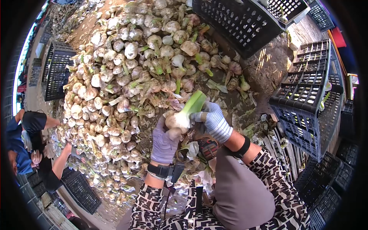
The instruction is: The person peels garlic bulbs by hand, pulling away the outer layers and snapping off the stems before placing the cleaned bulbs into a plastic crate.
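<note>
My left hand (165,140), in a striped lavender glove, is closed around a garlic bulb (177,121) from below and the left. The bulb is whitish, and its thick green stem (195,101) slants up to the right. On the other side my right hand (216,122), in a striped glove with pale blue tones, pinches the bulb where the stem begins. Its fingertips are partly hidden, so any small tool there cannot be made out. Just beyond both hands lies a large heap of garlic bulbs (126,76), several with short cut green stems.
Black plastic crates stand around the heap: one at the top (237,25), one at the right (303,103), one at the left (57,71). Another person's arm (61,161) reaches into the heap from the left. Loose peelings (191,150) lie below my hands.
</note>
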### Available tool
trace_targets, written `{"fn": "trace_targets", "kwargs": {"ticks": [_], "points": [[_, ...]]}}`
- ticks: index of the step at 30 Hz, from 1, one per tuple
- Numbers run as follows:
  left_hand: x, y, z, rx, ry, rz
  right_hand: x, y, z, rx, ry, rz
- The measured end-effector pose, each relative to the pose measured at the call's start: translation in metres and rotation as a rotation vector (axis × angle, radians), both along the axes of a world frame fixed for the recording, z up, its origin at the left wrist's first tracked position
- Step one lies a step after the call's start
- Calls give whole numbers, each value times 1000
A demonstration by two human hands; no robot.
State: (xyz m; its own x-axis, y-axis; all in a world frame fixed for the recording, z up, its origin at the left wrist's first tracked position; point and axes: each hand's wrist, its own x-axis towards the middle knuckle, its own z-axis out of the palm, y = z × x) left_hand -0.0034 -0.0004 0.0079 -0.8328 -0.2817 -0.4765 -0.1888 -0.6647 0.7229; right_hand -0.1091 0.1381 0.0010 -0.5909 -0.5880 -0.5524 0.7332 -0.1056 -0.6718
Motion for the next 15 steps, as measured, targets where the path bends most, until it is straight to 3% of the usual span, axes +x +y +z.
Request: {"fn": "trace_targets", "kwargs": {"ticks": [4, 8, 10, 11, 12, 14, 15], "points": [[-3, 4, -4, 268, 61, 112, -13, 7, 22, 34, -51, 123], [-6, 4, -2, 224, 117, 52, -5, 7, -21, -82, -9, 117], [-9, 11, 3, -357, 76, -90, 3, 2, -52, -37, 523, 171], [-10, 14, 3, -555, 35, -45, 2, 2, -47, -24, 768, 231], [-10, 14, 7, -556, 35, -45, 1, 3, -44, -24, 767, 231], [-9, 11, 17, -159, -92, 53, -1, 6, -37, 20, 1013, 285], [-8, 8, 14, -178, -167, 35, -5, 8, -5, 178, 957, 378]]}}
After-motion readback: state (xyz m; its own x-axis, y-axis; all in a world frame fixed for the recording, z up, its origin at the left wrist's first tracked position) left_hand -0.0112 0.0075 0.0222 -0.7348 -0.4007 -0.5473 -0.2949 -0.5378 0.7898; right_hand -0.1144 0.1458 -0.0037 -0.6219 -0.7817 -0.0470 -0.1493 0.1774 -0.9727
